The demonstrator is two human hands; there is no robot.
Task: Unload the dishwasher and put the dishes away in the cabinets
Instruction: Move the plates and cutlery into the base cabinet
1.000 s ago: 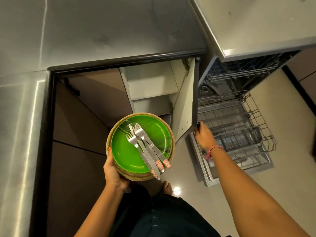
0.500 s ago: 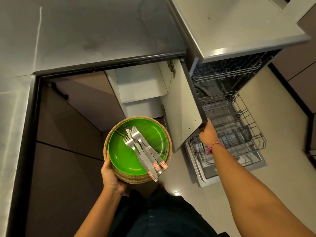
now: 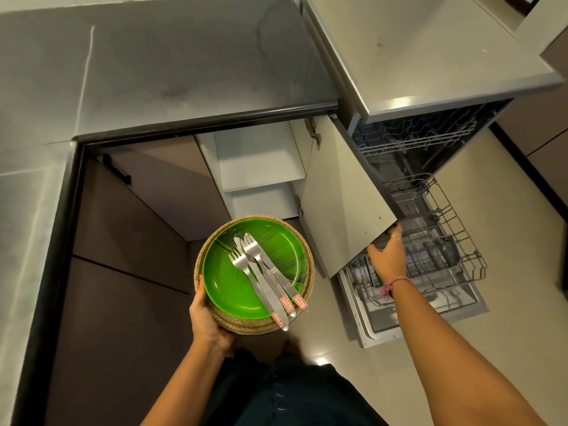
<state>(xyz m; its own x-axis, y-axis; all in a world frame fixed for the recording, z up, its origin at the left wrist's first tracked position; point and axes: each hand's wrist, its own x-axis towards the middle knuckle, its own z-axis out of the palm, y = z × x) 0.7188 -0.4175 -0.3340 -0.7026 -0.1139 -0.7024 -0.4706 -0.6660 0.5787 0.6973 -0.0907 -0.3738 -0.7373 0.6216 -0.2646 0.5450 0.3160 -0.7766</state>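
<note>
- Head view: left hand (image 3: 206, 318) grip clamped on stacked plates (image 3: 261, 325), green plate (image 3: 233, 281) topmost, cutlery (image 3: 264, 278) lying on it.
- Right hand (image 3: 388, 259) grip curled on open cabinet door (image 3: 341, 204) edge, over the dishwasher rack (image 3: 445, 241).

Left hand (image 3: 206, 322) grips stacked speckled tan plates (image 3: 302, 290) under a green plastic plate (image 3: 233, 281) — right hand (image 3: 388, 260) grasps the white cabinet door (image 3: 341, 198).

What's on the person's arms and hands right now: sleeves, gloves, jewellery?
Both forearms are bare, with no sleeves or gloves. The right hand has a pink braided band at the wrist and a thin ring on one finger. The left hand shows no jewellery; its thumbnail looks painted red.
</note>
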